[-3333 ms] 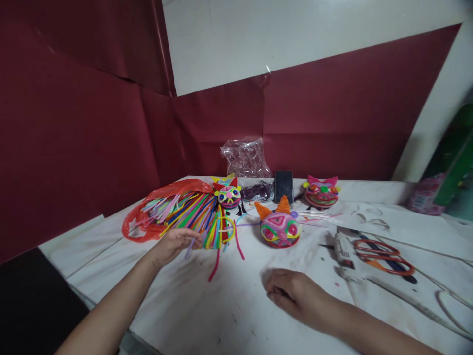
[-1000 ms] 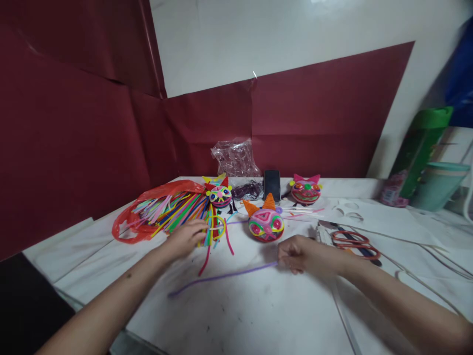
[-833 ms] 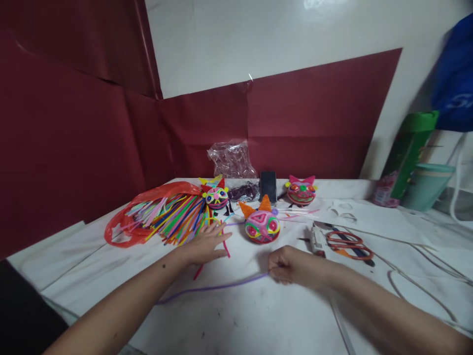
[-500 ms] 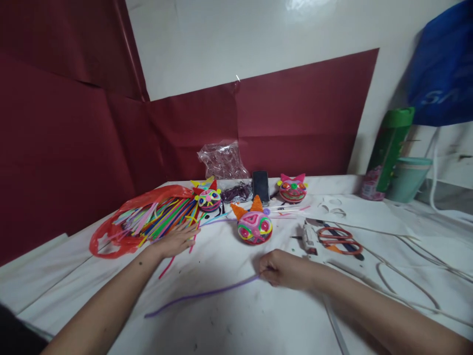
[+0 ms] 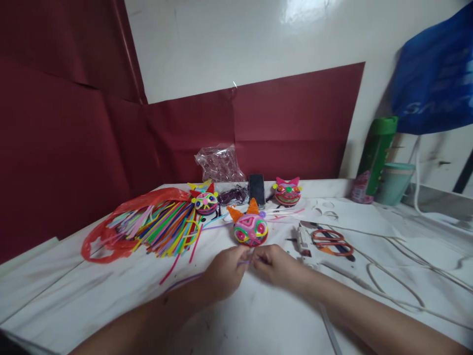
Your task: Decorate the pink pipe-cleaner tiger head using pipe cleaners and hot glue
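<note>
Both my hands meet in the middle of the table on one purple pipe cleaner [image 5: 185,280]. My left hand [image 5: 226,268] is closed on it, and its free length trails out to the left, partly behind my forearm. Close beside, my right hand [image 5: 275,265] pinches the same pipe cleaner near its end, fingertips almost touching the left ones. Just beyond the hands sits a pink animal head [image 5: 251,229] with orange ears, made of coiled pipe cleaners. Two similar heads stand farther back, one with red ears [image 5: 205,202] and one with pink ears [image 5: 288,191].
On the left, a red plastic bag [image 5: 90,246] holds many coloured pipe cleaners [image 5: 166,227]. To the right lie a glue gun [image 5: 304,239], red-handled scissors [image 5: 332,236] and a loose cord [image 5: 414,268]. Behind stand a phone [image 5: 256,190], a green can [image 5: 377,158] and a pale green cup [image 5: 395,185].
My left hand has moved from beside the pipe cleaner pile to my right hand and closed on the purple pipe cleaner. The right hand keeps its hold. The view has shifted slightly.
</note>
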The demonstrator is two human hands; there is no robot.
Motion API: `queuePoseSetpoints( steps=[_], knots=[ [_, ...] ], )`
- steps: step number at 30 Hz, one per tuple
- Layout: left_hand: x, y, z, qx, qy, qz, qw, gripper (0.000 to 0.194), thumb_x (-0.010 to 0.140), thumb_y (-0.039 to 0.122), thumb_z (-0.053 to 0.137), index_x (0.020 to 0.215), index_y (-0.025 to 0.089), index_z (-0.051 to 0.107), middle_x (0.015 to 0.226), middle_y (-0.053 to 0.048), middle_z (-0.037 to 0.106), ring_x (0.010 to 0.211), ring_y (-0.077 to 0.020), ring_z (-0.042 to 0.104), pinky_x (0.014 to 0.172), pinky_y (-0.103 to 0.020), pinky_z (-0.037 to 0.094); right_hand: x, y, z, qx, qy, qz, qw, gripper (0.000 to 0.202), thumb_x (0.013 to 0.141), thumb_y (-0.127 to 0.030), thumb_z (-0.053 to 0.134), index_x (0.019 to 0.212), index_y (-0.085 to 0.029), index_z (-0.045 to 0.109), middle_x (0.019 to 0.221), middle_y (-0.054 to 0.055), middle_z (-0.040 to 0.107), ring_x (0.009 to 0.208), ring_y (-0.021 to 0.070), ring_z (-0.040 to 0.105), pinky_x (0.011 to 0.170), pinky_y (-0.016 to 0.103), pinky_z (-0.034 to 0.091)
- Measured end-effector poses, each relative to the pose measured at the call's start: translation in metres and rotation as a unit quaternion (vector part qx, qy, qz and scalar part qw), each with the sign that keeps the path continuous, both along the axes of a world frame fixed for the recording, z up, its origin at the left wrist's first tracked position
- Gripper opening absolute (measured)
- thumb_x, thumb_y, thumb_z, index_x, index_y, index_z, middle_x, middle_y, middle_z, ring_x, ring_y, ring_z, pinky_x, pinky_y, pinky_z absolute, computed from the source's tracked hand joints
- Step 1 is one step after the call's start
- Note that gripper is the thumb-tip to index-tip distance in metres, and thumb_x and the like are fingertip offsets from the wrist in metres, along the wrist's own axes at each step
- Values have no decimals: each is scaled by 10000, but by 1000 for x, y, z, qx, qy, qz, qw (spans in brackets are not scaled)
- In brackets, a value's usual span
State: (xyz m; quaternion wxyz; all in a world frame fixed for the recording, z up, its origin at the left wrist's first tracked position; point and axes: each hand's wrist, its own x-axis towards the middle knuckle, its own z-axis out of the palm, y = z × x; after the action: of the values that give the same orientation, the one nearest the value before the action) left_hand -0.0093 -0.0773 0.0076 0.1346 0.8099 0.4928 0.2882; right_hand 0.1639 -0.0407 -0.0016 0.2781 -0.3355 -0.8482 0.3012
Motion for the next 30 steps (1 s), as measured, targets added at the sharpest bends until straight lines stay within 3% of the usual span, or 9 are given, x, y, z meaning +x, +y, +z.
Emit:
queuePoseSetpoints(
  steps=[3, 7, 12, 19, 23, 27, 30],
  knots=[
    [12, 7, -6, -42, -153, 42, 986, 136, 743, 193, 471, 716, 177, 604, 641, -14, 617, 611, -145, 548, 553, -241, 400, -1, 5, 0, -15, 85, -38, 995, 148, 725, -225, 528, 598, -152, 511, 536, -48, 431, 533, 84, 364, 492, 201, 277],
    [6, 21, -12, -152, -329, 63, 930, 176, 703, 343, 535, 646, 177, 527, 450, 71, 407, 395, -75, 339, 409, -203, 249, -5, 14, -4, -122, 262, -11, 957, 216, 690, -343, 645, 705, -166, 522, 576, -58, 468, 538, 77, 401, 512, 199, 323],
    [1, 24, -26, -228, -370, 28, 900, 286, 679, 445, 566, 644, 166, 511, 459, 69, 443, 359, -48, 303, 383, -196, 219, -11, 15, -10, -230, 375, 8, 898, 344, 635, -445, 729, 734, -164, 557, 541, -55, 523, 485, 76, 450, 503, 220, 356],
    [6, 19, -30, -244, -388, 5, 889, 257, 666, 405, 583, 614, 168, 499, 484, 57, 485, 342, -37, 296, 365, -196, 188, -14, 9, -13, -295, 415, 10, 861, 335, 596, -414, 777, 707, -154, 597, 512, -37, 579, 463, 78, 476, 509, 227, 361],
    [7, 15, -24, -251, -368, 24, 895, 242, 646, 390, 583, 610, 163, 508, 487, 46, 497, 345, -35, 283, 366, -196, 172, -15, 5, -10, -279, 400, -10, 873, 350, 603, -450, 755, 697, -154, 595, 503, -42, 560, 463, 78, 461, 507, 225, 352],
    [10, 12, -21, -228, -380, 41, 895, 243, 618, 376, 586, 731, 167, 537, 546, 36, 542, 388, -59, 349, 390, -203, 236, -13, 1, -8, -213, 344, -42, 913, 312, 672, -448, 688, 676, -152, 591, 523, -41, 519, 496, 85, 438, 513, 222, 337],
    [9, 11, -21, -205, -347, 53, 914, 214, 648, 375, 563, 698, 167, 544, 485, 65, 446, 412, -73, 350, 417, -213, 258, -11, 0, -8, -132, 289, -43, 947, 225, 734, -362, 623, 657, -156, 578, 568, -26, 529, 540, 98, 454, 540, 226, 349]
  ],
)
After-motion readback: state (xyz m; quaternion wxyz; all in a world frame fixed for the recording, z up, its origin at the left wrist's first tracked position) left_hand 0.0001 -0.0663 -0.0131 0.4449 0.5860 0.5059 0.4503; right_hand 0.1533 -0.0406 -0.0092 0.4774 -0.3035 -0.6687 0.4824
